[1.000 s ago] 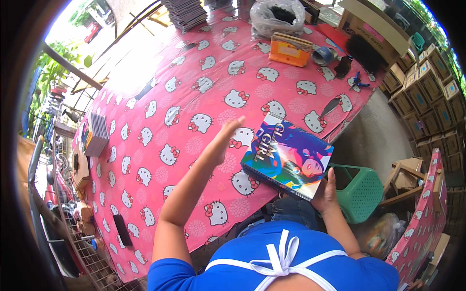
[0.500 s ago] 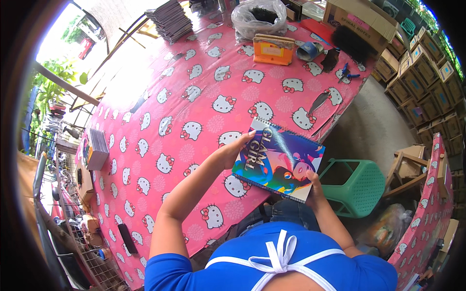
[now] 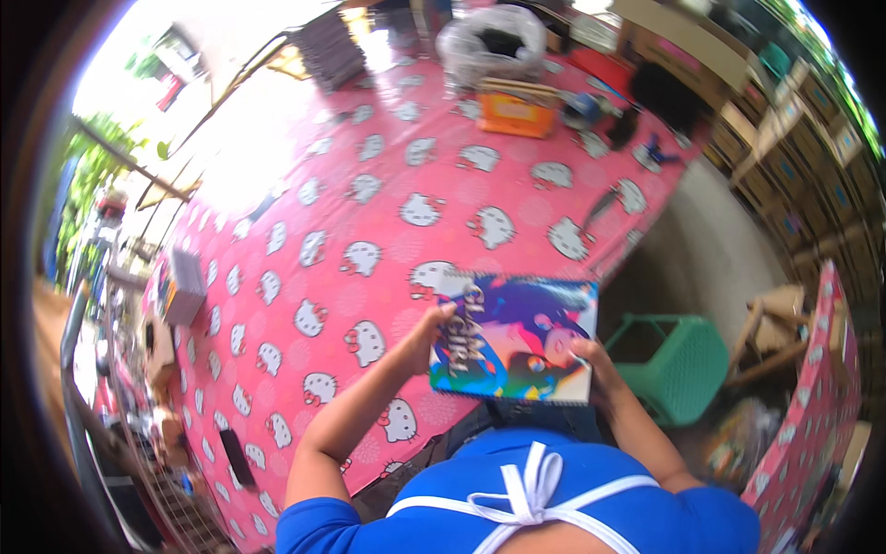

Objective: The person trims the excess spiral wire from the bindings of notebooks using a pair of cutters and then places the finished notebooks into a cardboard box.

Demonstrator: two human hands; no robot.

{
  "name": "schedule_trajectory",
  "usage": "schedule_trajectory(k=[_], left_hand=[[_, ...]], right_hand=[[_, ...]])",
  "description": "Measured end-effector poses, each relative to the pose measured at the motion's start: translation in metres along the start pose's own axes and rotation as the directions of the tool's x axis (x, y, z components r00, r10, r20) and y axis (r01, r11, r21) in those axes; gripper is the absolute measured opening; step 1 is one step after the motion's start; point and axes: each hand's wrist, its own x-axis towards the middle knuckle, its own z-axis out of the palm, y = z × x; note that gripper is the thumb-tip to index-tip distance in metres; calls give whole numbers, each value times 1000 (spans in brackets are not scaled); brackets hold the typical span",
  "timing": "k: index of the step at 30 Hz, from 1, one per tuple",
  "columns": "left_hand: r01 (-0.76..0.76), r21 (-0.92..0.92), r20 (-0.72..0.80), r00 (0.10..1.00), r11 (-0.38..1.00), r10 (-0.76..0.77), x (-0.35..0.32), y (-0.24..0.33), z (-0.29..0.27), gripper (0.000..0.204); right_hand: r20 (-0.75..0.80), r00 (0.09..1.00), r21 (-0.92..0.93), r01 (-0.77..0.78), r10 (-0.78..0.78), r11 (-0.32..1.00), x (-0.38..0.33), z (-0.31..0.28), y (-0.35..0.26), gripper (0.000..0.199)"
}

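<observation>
Between my two hands I hold a spiral notebook (image 3: 512,337) with a bright blue, purple and pink printed cover, above the near edge of the pink table (image 3: 397,305). Wire coils run along its upper and lower long edges, so it may be more than one notebook stacked; I cannot tell. My left hand (image 3: 429,334) grips its left edge with the thumb on the cover. At the right edge my right hand (image 3: 598,369) pinches it, thumb on top. Both hands' other fingers are hidden underneath.
At the far side stand a stack of notebooks (image 3: 328,51), a plastic bag of black coils (image 3: 494,46), an orange box (image 3: 517,111) and a cardboard box (image 3: 683,55). Another stack (image 3: 185,286) sits at left, near a black phone-like object (image 3: 237,459). A green stool (image 3: 683,369) stands at right.
The notebook has turned counterclockwise to lie nearly level and has come slightly nearer and to the left. Both hands have moved with it and keep their hold.
</observation>
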Motion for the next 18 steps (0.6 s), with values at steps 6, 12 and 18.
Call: schedule_trajectory(k=[6,12,18], left_hand=[[-190,-266,22,979,945,203,-51,-29,1,57],[-396,-368,-100,917,841,387,-95,-54,-20,65],[-763,-441,-492,646,473,584,-98,-34,-43,40]], right_hand=[[33,970,-186,-229,239,956,31,35,-35,62],[108,871,-468,-381,480,797,98,108,-50,56],[199,829,-713,-244,523,658,209,160,-38,60]])
